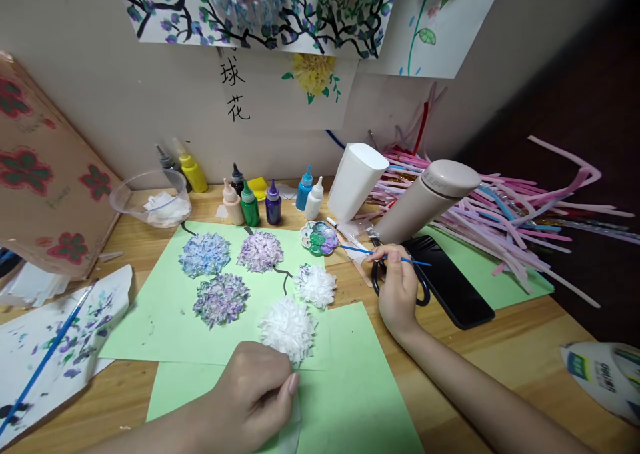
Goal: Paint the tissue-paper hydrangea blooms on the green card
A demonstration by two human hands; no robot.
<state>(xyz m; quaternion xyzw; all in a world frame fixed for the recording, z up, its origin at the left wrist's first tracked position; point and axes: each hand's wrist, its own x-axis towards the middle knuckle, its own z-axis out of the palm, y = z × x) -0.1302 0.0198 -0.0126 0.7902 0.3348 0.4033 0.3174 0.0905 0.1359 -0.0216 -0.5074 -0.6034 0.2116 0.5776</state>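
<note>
My right hand (pixel 399 287) pinches a thin blue paintbrush (pixel 357 249). The brush's tip end reaches the flower-shaped paint palette (pixel 320 239), which is smeared with green and purple. My left hand (pixel 255 391) is closed, its fingers curled under, over the green paper (pixel 345 387); anything inside it is hidden. Just beyond that hand is a white crinkled paper flower (pixel 287 329). A smaller white one (pixel 315 286) has faint coloured specks. Farther left sit a blue flower (pixel 204 254), a pale purple flower (pixel 260 249) and a darker purple flower (pixel 221 299).
Several paint bottles (pixel 250 204) stand along the wall. Scissors (pixel 424 291), a black phone (pixel 453 284), a tumbler (pixel 425 197) and pipe cleaners (pixel 520 227) lie to the right. A paint-stained sheet (pixel 100 334) with another brush (pixel 45 361) is at left.
</note>
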